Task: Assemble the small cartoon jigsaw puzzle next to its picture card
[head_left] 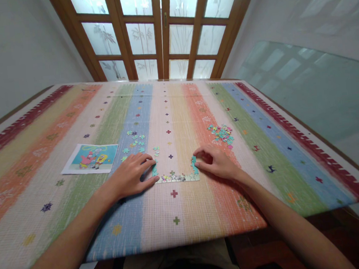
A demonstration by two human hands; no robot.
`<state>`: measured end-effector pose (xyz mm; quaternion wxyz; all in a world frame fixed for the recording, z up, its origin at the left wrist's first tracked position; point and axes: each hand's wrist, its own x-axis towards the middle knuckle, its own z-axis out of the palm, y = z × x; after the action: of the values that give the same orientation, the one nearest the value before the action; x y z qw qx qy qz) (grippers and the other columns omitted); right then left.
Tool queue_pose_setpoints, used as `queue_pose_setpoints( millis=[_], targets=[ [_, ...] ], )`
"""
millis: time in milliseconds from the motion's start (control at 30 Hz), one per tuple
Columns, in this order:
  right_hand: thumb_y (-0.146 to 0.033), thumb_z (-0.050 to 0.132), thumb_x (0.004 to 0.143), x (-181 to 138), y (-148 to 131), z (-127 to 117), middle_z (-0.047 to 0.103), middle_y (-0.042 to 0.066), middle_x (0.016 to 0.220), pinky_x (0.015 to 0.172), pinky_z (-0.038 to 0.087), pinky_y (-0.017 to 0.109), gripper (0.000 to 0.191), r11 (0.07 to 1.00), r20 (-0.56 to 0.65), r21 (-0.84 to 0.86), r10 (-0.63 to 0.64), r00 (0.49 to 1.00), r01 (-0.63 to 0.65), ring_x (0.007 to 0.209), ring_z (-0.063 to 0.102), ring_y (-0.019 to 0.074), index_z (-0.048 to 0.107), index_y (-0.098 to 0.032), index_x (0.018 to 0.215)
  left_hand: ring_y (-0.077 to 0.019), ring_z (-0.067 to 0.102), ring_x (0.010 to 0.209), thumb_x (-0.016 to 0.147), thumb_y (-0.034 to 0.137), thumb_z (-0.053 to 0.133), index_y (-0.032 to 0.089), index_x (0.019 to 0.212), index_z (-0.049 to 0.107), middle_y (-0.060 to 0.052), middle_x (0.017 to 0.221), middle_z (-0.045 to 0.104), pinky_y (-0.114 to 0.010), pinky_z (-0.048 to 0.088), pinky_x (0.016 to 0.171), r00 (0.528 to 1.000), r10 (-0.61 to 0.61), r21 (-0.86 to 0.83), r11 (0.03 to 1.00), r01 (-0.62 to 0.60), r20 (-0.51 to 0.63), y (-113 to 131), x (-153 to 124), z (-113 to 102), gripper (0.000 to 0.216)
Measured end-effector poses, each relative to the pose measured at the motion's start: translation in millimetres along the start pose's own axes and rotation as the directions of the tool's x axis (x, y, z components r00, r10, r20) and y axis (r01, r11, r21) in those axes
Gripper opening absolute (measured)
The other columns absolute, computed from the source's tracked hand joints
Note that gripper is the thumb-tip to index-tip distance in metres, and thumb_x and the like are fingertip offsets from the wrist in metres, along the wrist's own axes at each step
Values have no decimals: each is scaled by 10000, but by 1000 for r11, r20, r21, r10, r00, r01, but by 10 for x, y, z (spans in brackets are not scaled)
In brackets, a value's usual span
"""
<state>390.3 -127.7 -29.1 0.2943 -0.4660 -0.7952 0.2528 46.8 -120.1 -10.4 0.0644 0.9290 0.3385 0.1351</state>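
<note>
**A:** Teal and pastel, the strip of joined cardboard jigsaw pieces (177, 178) is lying on the striped woven cloth (80, 227), between the two hands, isn't it?

**B:** Yes. Its long axis is running left to right, across the stripes. A short teal arm is rising from each end, pointing away from the person.

**A:** What is the left hand (131, 176) doing?

**B:** It is lying open and flat, with its fingertips pressing on the left end.

**A:** And the right hand (215, 161)?

**B:** It is curling, with thumb and forefinger meeting at the right arm. Whether they are pinching it, I cannot tell.

**A:** Anything nearby?

**B:** A heap of loose multicoloured pieces (221, 133) is sitting beyond the right hand. A printed cartoon picture (90, 158) is lying left of the left hand.
</note>
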Motion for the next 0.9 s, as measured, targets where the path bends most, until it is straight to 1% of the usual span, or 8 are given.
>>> queue_pose_setpoints(
  millis=[67, 167, 267, 367, 533, 667, 800, 900],
  targets=[
    [-281, 652, 885, 2, -29, 2, 685, 50, 904, 722, 494, 334, 153, 998, 8, 42, 50, 999, -51, 774, 609, 185, 661, -207, 1019, -303, 632, 1080, 987, 494, 550, 172, 1170, 656, -125, 1190, 670, -489, 500, 945, 1000, 4, 6, 1000, -4, 3, -2, -1, 0, 386],
    [-263, 643, 877, 6, -67, 11, 676, 31, 844, 662, 466, 307, 117, 993, 29, 89, 82, 996, -84, 708, 583, 163, 649, -208, 980, -304, 635, 1078, 992, 497, 539, 164, 1173, 651, -129, 1193, 669, -486, 502, 941, 1000, 9, 12, 1000, -9, 5, -5, 0, 1, 395],
    [-264, 642, 875, 9, -86, 18, 663, 19, 804, 635, 451, 296, 117, 990, 31, 106, 85, 996, -88, 682, 573, 157, 647, -208, 977, -308, 636, 1083, 992, 497, 538, 164, 1176, 651, -131, 1198, 669, -487, 500, 943, 1000, 10, 14, 1000, -10, 4, -8, 0, 4, 397],
    [-280, 633, 897, 7, -85, 26, 671, 21, 808, 630, 449, 296, 148, 992, 4, 102, 72, 997, -72, 680, 579, 160, 656, -206, 1022, -308, 635, 1085, 992, 503, 536, 163, 1178, 649, -131, 1199, 668, -487, 500, 945, 1000, 10, 20, 1000, -11, 10, -9, -1, 3, 404],
    [-279, 610, 934, -5, -58, 53, 698, 44, 864, 666, 473, 312, 143, 998, -49, 36, 53, 997, -51, 711, 603, 170, 684, -209, 1034, -304, 629, 1090, 1000, 505, 517, 164, 1181, 642, -131, 1202, 667, -482, 499, 946, 1000, 7, 23, 1000, -7, 19, -4, 1, -4, 406],
    [-243, 633, 920, -3, -50, 72, 691, 55, 904, 722, 497, 333, 155, 999, -90, -31, -10, 996, 8, 769, 622, 187, 696, -212, 1058, -303, 628, 1088, 992, 505, 525, 171, 1175, 648, -127, 1200, 668, -480, 499, 944, 1000, -1, 7, 1000, 1, 13, 1, -3, -6, 400],
    [-220, 625, 930, 9, -64, 68, 681, 69, 923, 817, 509, 380, 93, 992, -88, -90, -98, 991, 90, 875, 635, 218, 717, -212, 944, -301, 628, 1082, 984, 498, 542, 187, 1175, 651, -118, 1196, 667, -477, 499, 943, 1000, -3, -1, 1000, 3, 8, 0, -7, -8, 380],
    [-218, 591, 954, 9, -69, 49, 683, 78, 946, 849, 512, 410, 153, 988, -63, -103, -124, 990, 117, 905, 639, 228, 730, -216, 891, -305, 627, 1080, 987, 499, 536, 188, 1174, 650, -122, 1194, 666, -482, 500, 939, 1000, 2, 2, 1000, -2, 7, 1, -5, -12, 381]
  ],
)
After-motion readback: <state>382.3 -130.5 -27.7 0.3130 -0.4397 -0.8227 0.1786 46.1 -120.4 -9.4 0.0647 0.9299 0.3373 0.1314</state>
